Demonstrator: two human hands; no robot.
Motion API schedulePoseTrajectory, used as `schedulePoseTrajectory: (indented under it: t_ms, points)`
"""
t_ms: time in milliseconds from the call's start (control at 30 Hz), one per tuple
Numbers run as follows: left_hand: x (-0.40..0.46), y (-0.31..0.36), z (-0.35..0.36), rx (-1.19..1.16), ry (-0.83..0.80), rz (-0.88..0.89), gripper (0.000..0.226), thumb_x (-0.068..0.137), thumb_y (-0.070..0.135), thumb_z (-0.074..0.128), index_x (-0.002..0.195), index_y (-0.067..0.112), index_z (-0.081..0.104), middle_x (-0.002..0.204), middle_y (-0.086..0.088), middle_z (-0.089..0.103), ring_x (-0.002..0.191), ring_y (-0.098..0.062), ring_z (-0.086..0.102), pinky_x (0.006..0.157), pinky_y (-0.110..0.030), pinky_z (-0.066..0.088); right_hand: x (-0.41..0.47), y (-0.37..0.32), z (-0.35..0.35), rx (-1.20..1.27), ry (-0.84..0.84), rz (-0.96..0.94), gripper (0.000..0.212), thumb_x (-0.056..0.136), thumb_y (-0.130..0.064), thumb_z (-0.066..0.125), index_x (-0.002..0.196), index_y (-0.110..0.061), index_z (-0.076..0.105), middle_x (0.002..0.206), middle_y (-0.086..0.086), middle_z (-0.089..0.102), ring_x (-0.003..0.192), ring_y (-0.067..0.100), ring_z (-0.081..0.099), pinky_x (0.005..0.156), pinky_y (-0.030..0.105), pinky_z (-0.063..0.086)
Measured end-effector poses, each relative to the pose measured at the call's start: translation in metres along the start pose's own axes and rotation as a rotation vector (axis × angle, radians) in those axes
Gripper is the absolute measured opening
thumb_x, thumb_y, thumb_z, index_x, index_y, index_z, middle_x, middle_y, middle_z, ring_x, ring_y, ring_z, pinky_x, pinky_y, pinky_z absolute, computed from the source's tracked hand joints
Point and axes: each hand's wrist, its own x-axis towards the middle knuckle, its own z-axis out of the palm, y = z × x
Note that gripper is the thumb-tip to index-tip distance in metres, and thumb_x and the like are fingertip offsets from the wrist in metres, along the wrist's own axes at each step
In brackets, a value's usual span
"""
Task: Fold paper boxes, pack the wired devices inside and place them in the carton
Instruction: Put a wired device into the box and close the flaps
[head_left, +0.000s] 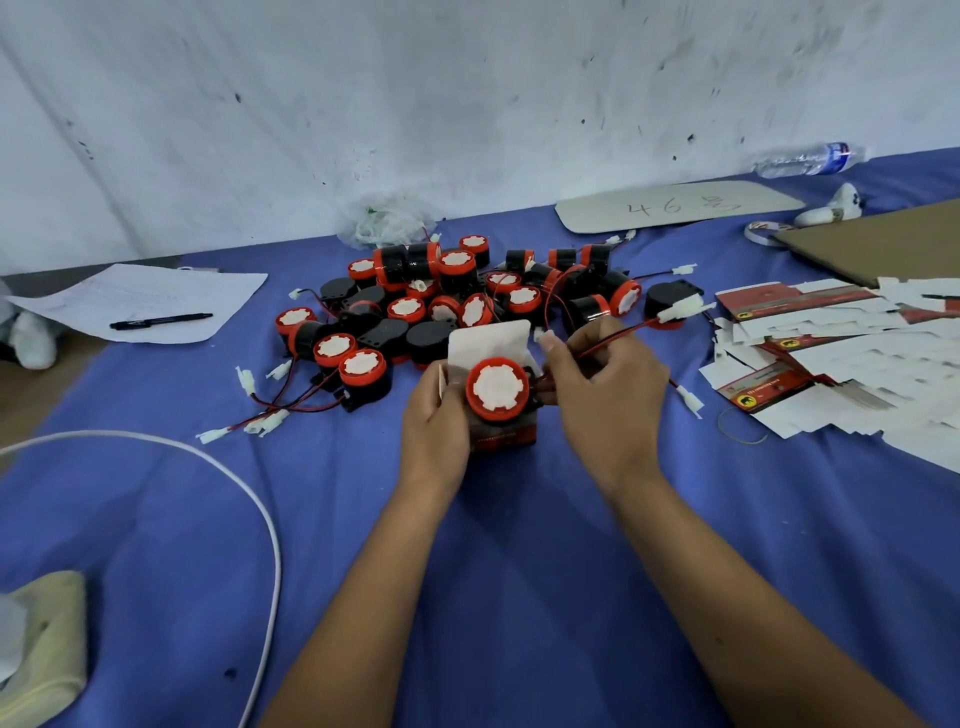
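Left hand (434, 415): fingers curled round paper box (498, 436), flap up.
Right hand (608, 384): pinches red-black wire (618, 338) beside box.
Box contents: 1 wired device (497, 388), red rim protruding from opening.
Behind box: device pile (467, 296).
Hidden: box base; carton unclear.

A box (501, 410) with a device (497, 387) in it sits at centre. Loose devices (457, 301) lie at twelve o'clock, flat boxes (831, 353) at three. A pen (160, 321) rests on paper (140, 301) at ten.
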Motion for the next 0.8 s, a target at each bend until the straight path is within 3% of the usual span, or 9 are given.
schedulePoseTrajectory:
  t_ms: [133, 233, 333, 400, 500, 567, 667, 800]
  points:
    - [-0.001, 0.005, -0.002, -0.089, -0.016, -0.048, 0.024, 0.092, 0.035, 0.052, 0.101, 0.038, 0.074, 0.105, 0.004, 0.077, 0.1, -0.016, 0.073, 0.082, -0.034, 0.06, -0.002, 0.002, 0.003, -0.132, -0.13, -0.099, 0.016, 0.091, -0.024, 0.073, 0.081, -0.018, 0.062, 0.069, -0.007, 0.068, 0.065, 0.008, 0.067, 0.063, 0.03, 0.055]
    - [-0.002, 0.004, -0.001, -0.084, 0.005, -0.055, 0.027, 0.103, 0.026, 0.048, 0.106, 0.036, 0.072, 0.108, 0.004, 0.077, 0.104, -0.02, 0.072, 0.088, -0.039, 0.059, -0.004, -0.002, 0.002, -0.14, -0.283, -0.282, 0.006, 0.092, -0.009, 0.068, 0.093, -0.014, 0.07, 0.089, -0.002, 0.071, 0.079, 0.011, 0.068, 0.071, 0.024, 0.055]
    - [0.001, 0.002, -0.002, -0.042, 0.078, -0.066, 0.026, 0.108, 0.026, 0.044, 0.102, 0.028, 0.069, 0.105, -0.003, 0.074, 0.102, -0.025, 0.069, 0.088, -0.043, 0.058, -0.001, -0.002, -0.006, -0.18, -0.484, -0.514, 0.039, 0.081, 0.013, 0.057, 0.109, -0.009, 0.074, 0.124, 0.007, 0.062, 0.101, 0.018, 0.061, 0.085, 0.023, 0.051]
    - [0.002, 0.001, -0.002, -0.029, 0.107, -0.065, 0.025, 0.109, 0.028, 0.044, 0.1, 0.024, 0.067, 0.106, -0.009, 0.072, 0.104, -0.032, 0.068, 0.093, -0.052, 0.057, 0.002, 0.001, -0.014, -0.139, -0.642, -0.552, 0.056, 0.072, 0.017, 0.054, 0.119, -0.008, 0.071, 0.134, 0.009, 0.055, 0.112, 0.022, 0.058, 0.093, 0.027, 0.049]
    - [0.003, 0.001, -0.001, -0.008, 0.098, -0.029, 0.024, 0.109, 0.029, 0.044, 0.107, 0.022, 0.067, 0.109, -0.006, 0.073, 0.105, -0.026, 0.069, 0.096, -0.052, 0.056, 0.007, 0.003, -0.02, -0.14, -0.806, -0.552, 0.064, 0.07, 0.007, 0.074, 0.131, -0.009, 0.064, 0.136, 0.006, 0.056, 0.127, 0.021, 0.052, 0.108, 0.03, 0.042]
    - [0.004, 0.0, -0.002, -0.017, 0.086, -0.024, 0.024, 0.109, 0.029, 0.045, 0.106, 0.021, 0.067, 0.107, -0.005, 0.072, 0.103, -0.022, 0.068, 0.095, -0.049, 0.056, 0.007, 0.002, -0.016, -0.189, -0.816, -0.562, 0.067, 0.069, -0.012, 0.089, 0.131, -0.014, 0.064, 0.133, 0.001, 0.06, 0.123, 0.019, 0.054, 0.108, 0.03, 0.041]
    - [0.006, 0.0, -0.006, -0.077, 0.082, -0.05, 0.03, 0.109, 0.031, 0.044, 0.095, 0.018, 0.067, 0.095, -0.006, 0.071, 0.094, -0.02, 0.065, 0.089, -0.044, 0.054, 0.004, -0.001, -0.01, -0.173, -0.676, -0.561, 0.06, 0.074, -0.028, 0.089, 0.129, -0.016, 0.067, 0.125, -0.003, 0.066, 0.114, 0.02, 0.059, 0.1, 0.038, 0.047]
    - [0.007, 0.004, -0.008, -0.172, 0.038, -0.135, 0.045, 0.11, 0.047, 0.033, 0.119, 0.025, 0.07, 0.116, -0.002, 0.075, 0.114, -0.016, 0.068, 0.102, -0.036, 0.053, -0.001, -0.002, -0.006, -0.012, -0.539, -0.474, 0.057, 0.082, -0.027, 0.083, 0.134, -0.013, 0.063, 0.126, -0.004, 0.067, 0.116, 0.012, 0.06, 0.1, 0.036, 0.051]
